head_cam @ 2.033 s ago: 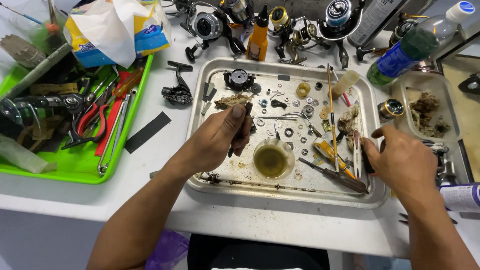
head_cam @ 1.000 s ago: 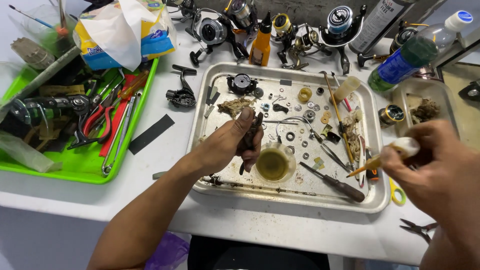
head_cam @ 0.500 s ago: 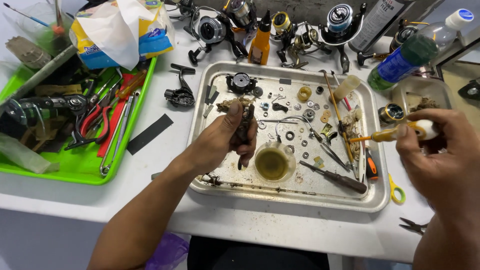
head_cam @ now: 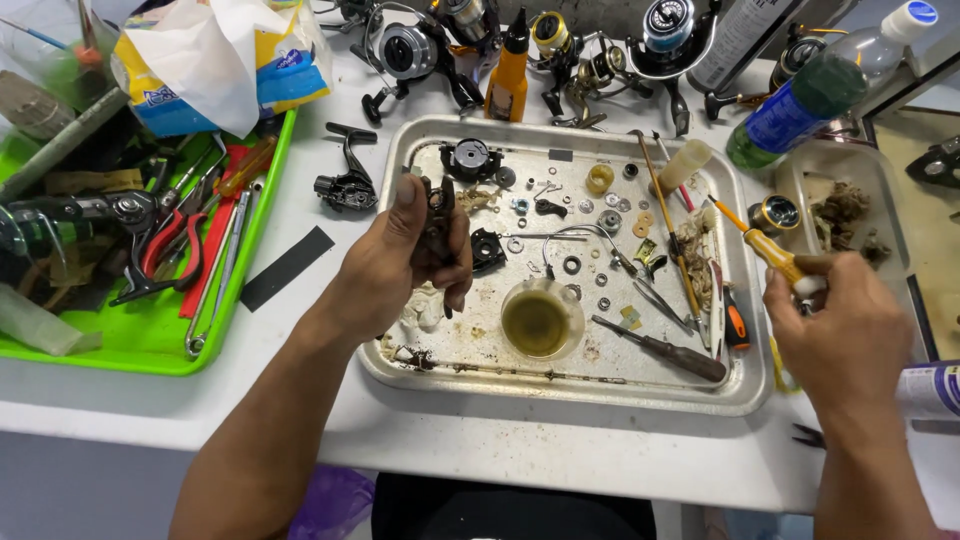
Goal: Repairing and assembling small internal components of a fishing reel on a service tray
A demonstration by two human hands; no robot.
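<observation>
Moved: right hand (head_cam: pixel 845 335) drew back from metal tray (head_cam: pixel 560 385).
R hand: grips yellow screwdriver (head_cam: pixel 765 245), tip up-left.
L hand (head_cam: pixel 405 260): grips dark reel part (head_cam: pixel 438 215), upright.

Reel body part (head_cam: pixel 437 222): dark, grimy metal piece, irregular shape, held upright above left end of metal tray, pinched between thumb and fingers (head_cam: pixel 455 262) of left hand (head_cam: pixel 400 265); top end pokes out just above thumb.

Screwdriver (head_cam: pixel 768 250): yellow-orange handle, thin metal shaft, tilted, tip pointing up-left over tray's right edge; handle end inside grip of right hand (head_cam: pixel 850 345), which hangs past tray's right rim.
</observation>
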